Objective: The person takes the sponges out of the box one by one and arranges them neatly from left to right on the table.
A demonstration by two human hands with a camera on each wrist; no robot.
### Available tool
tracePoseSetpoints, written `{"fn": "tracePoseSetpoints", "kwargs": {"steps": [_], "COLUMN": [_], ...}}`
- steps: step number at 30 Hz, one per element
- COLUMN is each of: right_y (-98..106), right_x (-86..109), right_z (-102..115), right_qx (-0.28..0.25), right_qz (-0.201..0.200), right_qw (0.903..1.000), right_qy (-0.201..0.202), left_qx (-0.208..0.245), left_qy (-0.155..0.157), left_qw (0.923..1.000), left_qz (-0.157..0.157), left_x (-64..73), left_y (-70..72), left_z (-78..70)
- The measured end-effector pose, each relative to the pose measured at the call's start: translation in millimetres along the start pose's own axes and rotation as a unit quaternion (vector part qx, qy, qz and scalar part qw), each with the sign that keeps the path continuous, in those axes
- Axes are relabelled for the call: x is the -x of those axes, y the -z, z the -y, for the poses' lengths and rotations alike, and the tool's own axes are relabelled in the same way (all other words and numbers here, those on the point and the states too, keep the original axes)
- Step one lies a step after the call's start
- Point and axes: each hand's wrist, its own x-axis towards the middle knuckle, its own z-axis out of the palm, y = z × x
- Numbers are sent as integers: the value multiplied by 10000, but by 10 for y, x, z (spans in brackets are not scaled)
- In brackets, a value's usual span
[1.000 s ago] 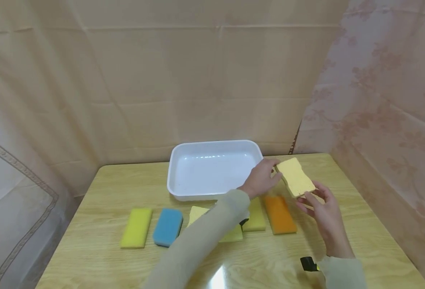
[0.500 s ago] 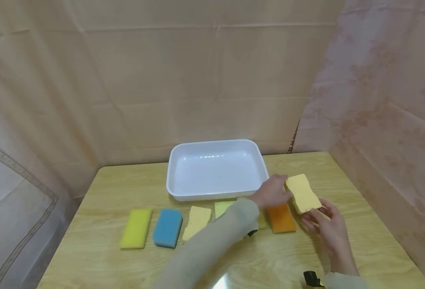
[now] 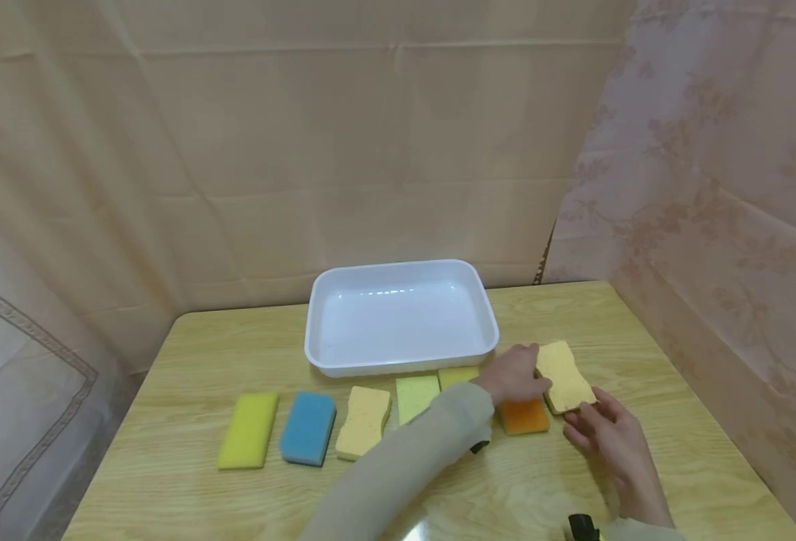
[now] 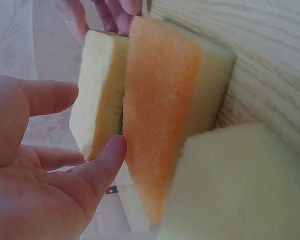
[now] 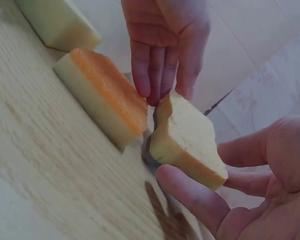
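Note:
A pale yellow, wavy-edged sponge [image 3: 564,378] is held between both hands at the right side of the table. My left hand [image 3: 516,373] pinches its far-left end, while my right hand [image 3: 612,439] pinches the near-right end between thumb and fingers. From the right wrist view, the same sponge [image 5: 185,132] is tilted low over the wood; whether it touches the table I cannot tell. Just left of it lies an orange-topped sponge [image 3: 525,417], partly covered by my left hand. In the left wrist view, the orange sponge [image 4: 160,95] lies close beside the held one.
A white tray [image 3: 398,368] stands at the back of the table. Left of the hands lie a yellow sponge [image 3: 249,430], a blue sponge [image 3: 307,428], another wavy sponge [image 3: 364,423], a light green sponge [image 3: 416,396] and an olive-yellow sponge [image 3: 457,375]. My left forearm crosses over some.
Both hands have lowered the wavy sponge toward the table and slightly nearer to me, to the right of the orange sponge. The left forearm has shifted right, uncovering more of the sponges beneath it.

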Motion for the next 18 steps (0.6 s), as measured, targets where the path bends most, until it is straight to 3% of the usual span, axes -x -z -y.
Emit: {"fn": "tracePoseSetpoints", "kwargs": {"steps": [8,18], "right_y": [-10,-58], "right_x": [6,12], "right_z": [-55,-64], "right_qx": [184,645], "right_qz": [118,131], "right_qw": [9997,9978], "right_qy": [110,108], "left_qx": [2,16], "left_qy": [42,354], "left_qw": [10000,9994], "left_qz": [21,35], "left_x": [5,26], "left_y": [-14,-45], "left_z": [-28,-30]}}
